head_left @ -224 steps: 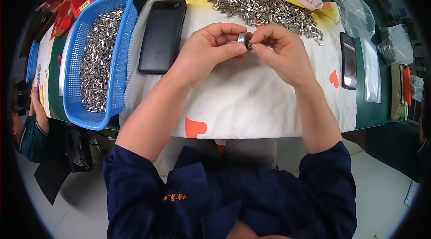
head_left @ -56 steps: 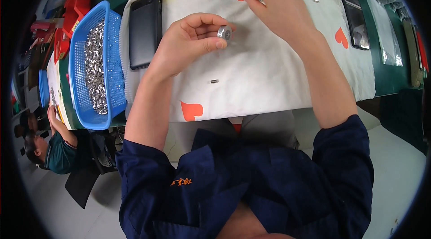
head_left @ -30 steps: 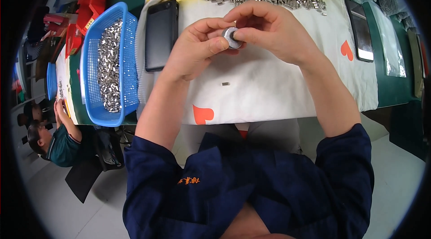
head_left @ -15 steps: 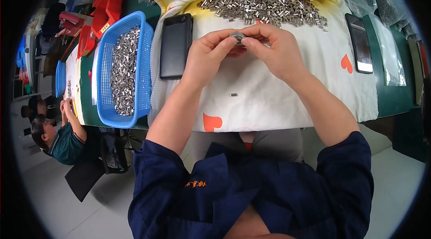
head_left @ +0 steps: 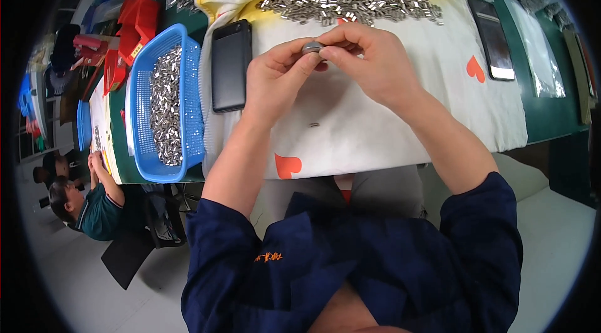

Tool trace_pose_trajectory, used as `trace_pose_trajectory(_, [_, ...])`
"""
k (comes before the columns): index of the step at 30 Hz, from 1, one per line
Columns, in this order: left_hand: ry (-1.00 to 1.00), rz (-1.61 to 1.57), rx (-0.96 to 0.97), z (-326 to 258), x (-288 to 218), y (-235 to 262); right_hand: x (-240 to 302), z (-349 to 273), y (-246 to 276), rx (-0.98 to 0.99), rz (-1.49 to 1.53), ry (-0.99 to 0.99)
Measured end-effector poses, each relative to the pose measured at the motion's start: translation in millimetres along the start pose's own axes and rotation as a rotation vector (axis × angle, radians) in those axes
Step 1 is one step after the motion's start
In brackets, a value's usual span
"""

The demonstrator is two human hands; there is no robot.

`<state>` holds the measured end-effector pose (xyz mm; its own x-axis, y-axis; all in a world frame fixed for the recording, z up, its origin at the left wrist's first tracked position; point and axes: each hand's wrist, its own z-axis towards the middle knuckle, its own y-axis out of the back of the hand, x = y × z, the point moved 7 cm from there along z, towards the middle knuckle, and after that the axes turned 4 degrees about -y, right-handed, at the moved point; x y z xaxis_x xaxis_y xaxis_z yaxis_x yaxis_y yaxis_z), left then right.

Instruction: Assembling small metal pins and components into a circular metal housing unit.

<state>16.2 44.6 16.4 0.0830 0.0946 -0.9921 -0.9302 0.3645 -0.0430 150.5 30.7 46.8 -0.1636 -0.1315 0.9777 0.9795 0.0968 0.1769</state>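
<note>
Both hands meet above a white cloth point(head_left: 375, 139) printed with orange hearts. My left hand point(head_left: 275, 79) pinches a small round grey metal part point(head_left: 311, 48) between thumb and forefinger. My right hand point(head_left: 369, 61) holds the same part from the other side with its fingertips. A large heap of small shiny metal pieces point(head_left: 350, 1) lies on the cloth just beyond the hands. One tiny metal piece point(head_left: 314, 124) lies loose on the cloth below the hands.
A black phone point(head_left: 230, 65) lies left of my hands; another phone point(head_left: 493, 37) lies at the right. A blue plastic basket point(head_left: 141, 107) with several metal pieces stands at the left, red bins point(head_left: 138, 20) behind it. Another person point(head_left: 87, 201) sits at the lower left.
My right hand came back from the metal heap to the left hand. Both hands now hold the round part together, a little farther from me.
</note>
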Motion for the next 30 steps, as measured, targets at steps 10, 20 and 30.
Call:
trace_pose_trajectory(10, [0.252, 0.125, 0.386, 12, -8, -99, -52, -58, 67, -0.34, 0.793, -0.277])
trace_pose_trajectory(20, [0.053, 0.865, 0.635, 24, -39, -172, -52, -84, 60, -0.29, 1.308, -0.216])
trace_pose_trajectory(30, [-0.651, 1.051, 0.722, 21, -67, -195, -53, -81, 72, -0.407, 1.674, -0.266])
